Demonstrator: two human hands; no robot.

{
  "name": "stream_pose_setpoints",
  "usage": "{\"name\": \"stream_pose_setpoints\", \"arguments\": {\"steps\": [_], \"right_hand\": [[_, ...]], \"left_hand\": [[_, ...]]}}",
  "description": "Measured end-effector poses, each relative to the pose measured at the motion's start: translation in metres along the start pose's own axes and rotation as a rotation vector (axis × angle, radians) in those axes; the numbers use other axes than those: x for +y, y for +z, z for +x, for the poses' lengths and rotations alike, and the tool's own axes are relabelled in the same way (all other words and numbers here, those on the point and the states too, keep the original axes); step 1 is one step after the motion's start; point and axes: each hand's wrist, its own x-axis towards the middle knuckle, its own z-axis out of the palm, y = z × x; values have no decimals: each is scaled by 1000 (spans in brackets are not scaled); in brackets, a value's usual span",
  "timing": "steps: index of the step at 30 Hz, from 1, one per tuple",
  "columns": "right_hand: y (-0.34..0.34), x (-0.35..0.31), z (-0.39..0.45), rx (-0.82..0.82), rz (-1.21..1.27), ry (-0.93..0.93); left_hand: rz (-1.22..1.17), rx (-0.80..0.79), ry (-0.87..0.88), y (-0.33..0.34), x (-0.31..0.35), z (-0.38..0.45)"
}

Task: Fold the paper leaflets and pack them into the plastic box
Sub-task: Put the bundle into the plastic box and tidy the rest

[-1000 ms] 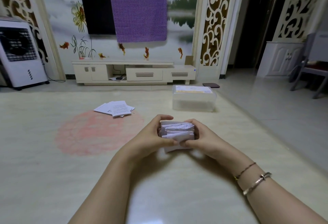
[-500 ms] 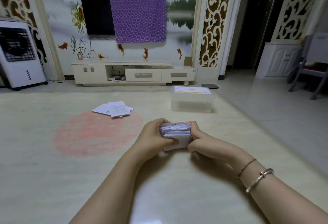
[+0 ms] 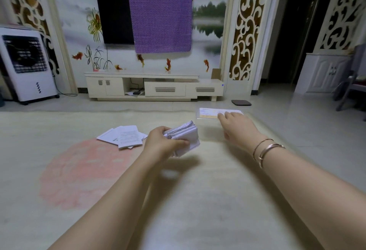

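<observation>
While nearest the camera only two bare forearms cross the pale mat [image 3: 198,210], no task item there. Farther out, left hand [image 3: 162,145] wrapped around the bundle of folded leaflets [image 3: 184,138], thumb over the near face, fingers curled behind, bundle lifted clear of the mat. Probably squeezed that way to keep the folds flat and the stack together for loading in one go. Long axis of the bundle running from lower left up toward the upper right, free end aimed roughly at the box, layered fold edges showing along the top. Just left of it and a little beyond, loose unfolded leaflets [image 3: 126,137] fanned flat on the mat, likely parked there within reach for a later round. Farther right, right hand [image 3: 235,125] stretched out, fingers extended and loose, gripping nothing, fingertips at or on the labelled lid of the plastic box [image 3: 210,113]; contact not certain through the blur. Presumably there to take the lid off, since the box looks closed. Beyond, TV cabinet [image 3: 154,86] against the wall.
</observation>
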Motion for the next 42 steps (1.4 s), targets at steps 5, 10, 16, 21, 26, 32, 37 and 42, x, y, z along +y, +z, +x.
{"name": "stream_pose_setpoints", "arguments": {"steps": [5, 10, 16, 21, 26, 32, 37, 42], "right_hand": [[7, 5, 6, 95, -123, -96], [-2, 9, -3, 158, -143, -231], [-31, 4, -37, 325, 116, -290], [-72, -17, -68, 343, 260, -371], [-110, -25, -86, 333, 487, -263], [-136, -26, -58, 374, 269, -91], [-137, -41, -29, 263, 209, 159], [-126, -42, -17, 258, 570, 249]], "left_hand": [[-30, 12, -10, 4, -7, 12], [-38, -35, -31, -1, -15, 8], [105, -190, 9, -13, -2, -13], [242, -217, 52, -38, 12, -44], [382, -326, 23, -75, 21, -85], [359, -237, 93, -96, 51, -95], [286, -209, 146, -82, 66, -77], [241, -188, 150, -57, 58, -45]]}}
